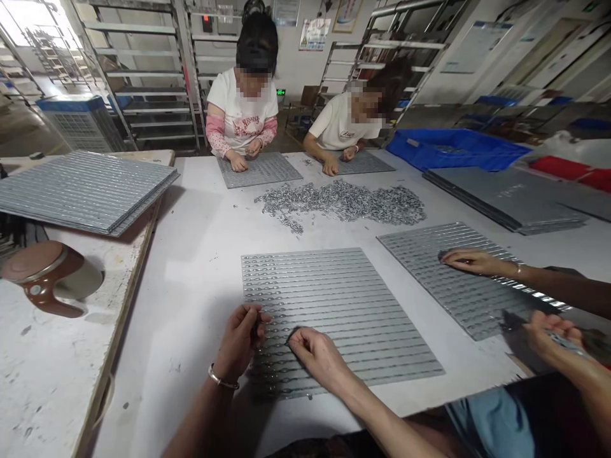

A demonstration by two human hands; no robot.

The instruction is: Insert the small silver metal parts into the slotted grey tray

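Note:
A grey grooved panel lies flat on the white table before me. Small shiny metal pieces sit in rows along the grooves on its left part. My left hand, with a bangle at the wrist, is closed with curled fingers over the panel's left edge; whatever it holds is hidden. Over the filled rows, my right hand pinches thumb and fingers together close to the panel surface. Something dark shows at its fingertips, and I cannot make out what is in the pinch.
A pile of small metal pieces lies mid-table. At right, a co-worker's hand works over another panel. Two people sit opposite with panels. Stacked panels and a brown-lidded mug stand left; a blue tray and grey sheets right.

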